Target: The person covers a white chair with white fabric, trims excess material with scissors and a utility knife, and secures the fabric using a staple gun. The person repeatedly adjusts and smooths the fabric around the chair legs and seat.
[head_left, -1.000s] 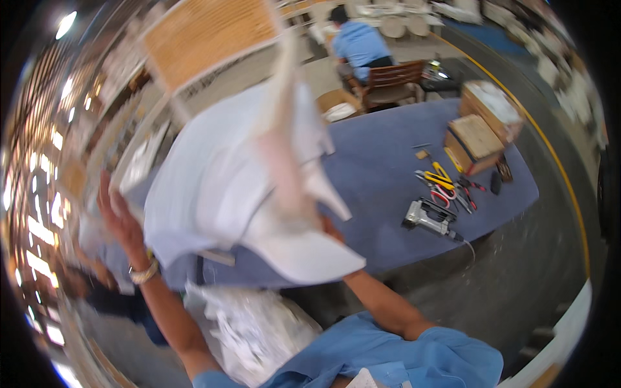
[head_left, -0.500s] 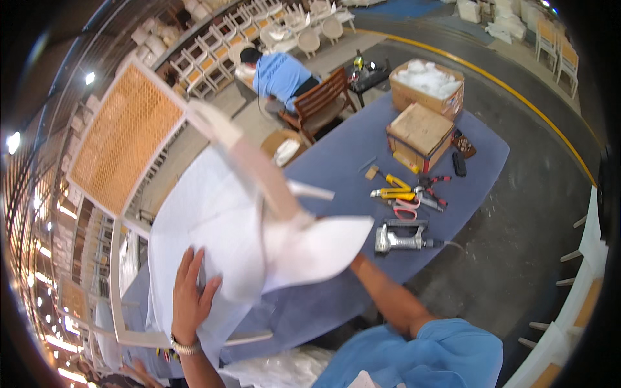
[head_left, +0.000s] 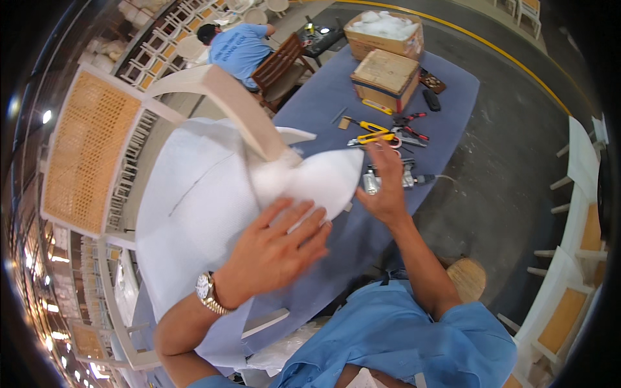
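My left hand (head_left: 275,255) lies flat with fingers spread wide on the white foam wrap (head_left: 194,213) covering the chair (head_left: 90,149) at the bench's (head_left: 446,97) near edge, while my right hand (head_left: 387,187), fingers loosely open and holding nothing, hovers beside the wrap's tip.
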Motion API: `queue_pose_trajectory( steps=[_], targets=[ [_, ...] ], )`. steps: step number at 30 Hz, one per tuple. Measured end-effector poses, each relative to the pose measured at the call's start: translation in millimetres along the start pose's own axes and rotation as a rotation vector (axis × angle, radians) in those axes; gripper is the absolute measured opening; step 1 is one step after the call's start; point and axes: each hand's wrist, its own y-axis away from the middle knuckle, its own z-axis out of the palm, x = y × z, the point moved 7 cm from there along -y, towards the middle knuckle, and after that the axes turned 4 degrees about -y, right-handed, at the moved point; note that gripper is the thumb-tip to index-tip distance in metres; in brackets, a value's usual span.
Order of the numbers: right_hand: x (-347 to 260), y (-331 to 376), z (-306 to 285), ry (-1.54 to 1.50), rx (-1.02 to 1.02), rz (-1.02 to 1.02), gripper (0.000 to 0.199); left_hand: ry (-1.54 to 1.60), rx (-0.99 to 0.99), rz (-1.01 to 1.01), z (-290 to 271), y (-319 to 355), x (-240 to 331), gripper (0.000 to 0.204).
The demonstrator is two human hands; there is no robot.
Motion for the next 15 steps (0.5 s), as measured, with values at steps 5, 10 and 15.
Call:
queue_pose_trajectory(
  steps=[5,10,15],
  targets=[
    [16.3,-11.7,32.5,-0.136,-0.298,-0.069,0.042,-0.315,0.058,-0.104,12.4,-22.2,-43.7,0.035],
    [-12.2,33.1,64.4,-0.654,-0.535,-0.08,0.021,-0.44,0.07,-0.437,6.1,-14.1,-65.7,0.036],
    [41.7,34.7,73.1,-0.997,-1.0,0.297,0.023,-0.242,0.163,-0.692,8.3,-11.9,-79.3,0.027]
  ],
)
